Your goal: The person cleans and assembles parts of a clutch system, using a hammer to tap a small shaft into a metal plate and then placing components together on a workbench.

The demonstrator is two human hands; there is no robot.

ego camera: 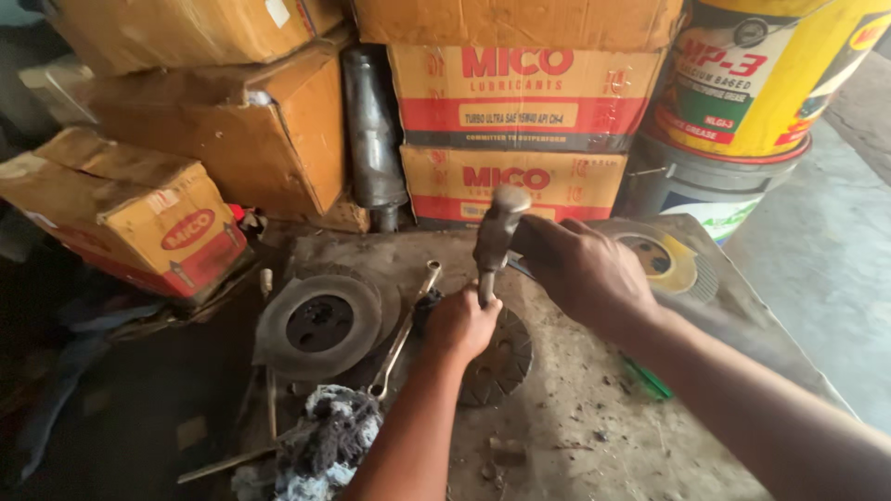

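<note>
My left hand [461,325] is closed around a thin upright metal rod [484,288] that stands on a dark round toothed disc [502,360] lying on the dirty work surface [594,436]. My right hand [577,264] grips the handle of a hammer, and its grey head [499,223] is blurred just above the top of the rod. The hand hides the handle. A long wrench [406,327] lies just left of my left hand.
A larger round friction plate [319,325] lies at the left, a grey rag [325,438] in front of it. Another disc with a yellow centre [661,261] sits at the right. Cardboard boxes [520,102], a grey metal cylinder [372,130] and stacked buckets [752,83] line the back.
</note>
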